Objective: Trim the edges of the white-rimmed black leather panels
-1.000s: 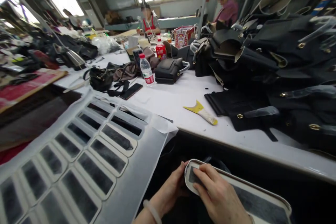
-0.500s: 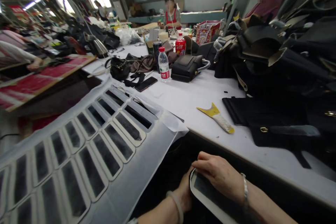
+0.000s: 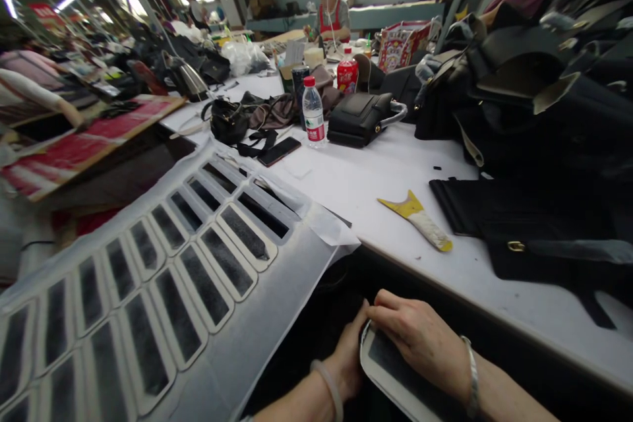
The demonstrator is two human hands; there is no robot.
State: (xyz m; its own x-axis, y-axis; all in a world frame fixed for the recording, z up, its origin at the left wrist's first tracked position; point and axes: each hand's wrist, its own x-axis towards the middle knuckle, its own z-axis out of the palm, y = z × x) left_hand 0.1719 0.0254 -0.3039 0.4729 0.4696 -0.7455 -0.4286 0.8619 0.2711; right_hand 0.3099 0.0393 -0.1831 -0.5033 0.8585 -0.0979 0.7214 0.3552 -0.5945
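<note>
1. Nearest, the right hand (image 3: 428,339) lies over a pale-rimmed panel (image 3: 388,369), its fingers (image 3: 380,314) bent close together and pinching the rounded end at the rim.
2. The left hand (image 3: 349,351) meets that same end from the other side, closed on its edge; some of its fingers are hidden, so how tightly they curl cannot be told.
3. The panel sits between the two hands, touching both; its dark middle is partly covered by the right hand, and the rest runs out of view at the bottom.
4. Left of the hands and apart from them, a translucent sheet (image 3: 270,300) bears rows of pale-rimmed pieces (image 3: 228,264) with dark middles.
5. Beyond the hands, a yellow forked tool (image 3: 418,219) rests on the white surface (image 3: 353,171), near black bag parts (image 3: 531,224) on the right.
6. Farther back are a phone (image 3: 279,151), an upright clear bottle (image 3: 313,120) just beside a black handbag (image 3: 360,119), and a red bottle (image 3: 347,76).
7. Farthest, a co-worker (image 3: 330,16) wears a red apron.
</note>
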